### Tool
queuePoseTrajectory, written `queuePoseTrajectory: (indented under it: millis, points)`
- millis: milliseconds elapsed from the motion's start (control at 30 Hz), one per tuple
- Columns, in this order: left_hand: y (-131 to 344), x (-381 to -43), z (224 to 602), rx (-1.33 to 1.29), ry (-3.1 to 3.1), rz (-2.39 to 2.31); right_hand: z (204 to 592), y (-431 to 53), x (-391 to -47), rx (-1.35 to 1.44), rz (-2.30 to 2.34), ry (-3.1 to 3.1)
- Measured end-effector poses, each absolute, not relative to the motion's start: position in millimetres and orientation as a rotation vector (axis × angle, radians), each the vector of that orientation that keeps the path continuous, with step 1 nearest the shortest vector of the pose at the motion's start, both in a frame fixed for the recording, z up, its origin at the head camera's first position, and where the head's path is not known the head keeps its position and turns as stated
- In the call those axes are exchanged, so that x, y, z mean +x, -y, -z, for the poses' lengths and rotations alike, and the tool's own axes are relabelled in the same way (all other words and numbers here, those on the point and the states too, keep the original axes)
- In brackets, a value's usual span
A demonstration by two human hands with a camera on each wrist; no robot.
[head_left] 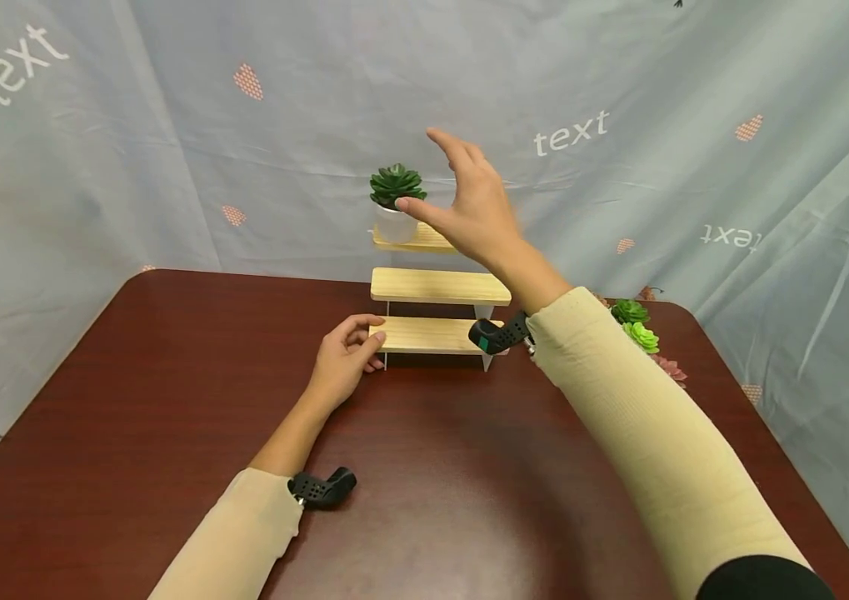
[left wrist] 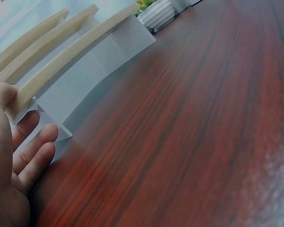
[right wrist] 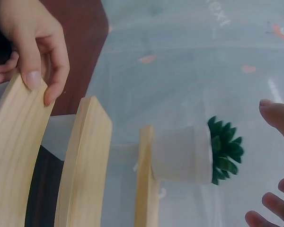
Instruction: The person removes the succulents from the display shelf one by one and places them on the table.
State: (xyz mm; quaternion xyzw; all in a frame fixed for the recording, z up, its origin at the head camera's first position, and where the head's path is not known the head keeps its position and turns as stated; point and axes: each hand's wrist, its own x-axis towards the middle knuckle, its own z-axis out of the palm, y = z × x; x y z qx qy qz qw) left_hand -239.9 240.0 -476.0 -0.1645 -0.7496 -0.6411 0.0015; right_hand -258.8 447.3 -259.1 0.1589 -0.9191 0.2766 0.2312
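Note:
A tiered wooden shelf (head_left: 439, 286) with three light boards on pale side supports stands at the back of the table. My left hand (head_left: 345, 354) pinches the left end of its lowest board (right wrist: 16, 127), thumb on top and fingers below. On the top board's left end sits a dark green succulent (head_left: 397, 185) in a white pot (right wrist: 182, 153), upright. My right hand (head_left: 480, 204) is raised beside the plant, thumb and fingers spread apart with nothing between them. In the head view the thumb overlaps the plant, but the right wrist view shows a gap.
Several more potted succulents (head_left: 641, 336), green and reddish, stand right of the shelf, partly hidden by my right sleeve (head_left: 634, 425). A grey-blue curtain (head_left: 304, 108) hangs behind the dark red-brown table (head_left: 169, 417). Each wrist wears a black band (head_left: 322, 489).

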Motion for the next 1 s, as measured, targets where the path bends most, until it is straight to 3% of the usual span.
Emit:
queuePoseTrajectory:
  millis: [433, 1000]
  points:
    - [-239, -240, 476, -0.509, 2.353, 2.019, 273, -426, -289, 0.329, -0.627, 2.708]
    - [-247, -237, 475, -0.519, 2.343, 2.046, 296, -429, -296, 0.298, -0.685, 2.726]
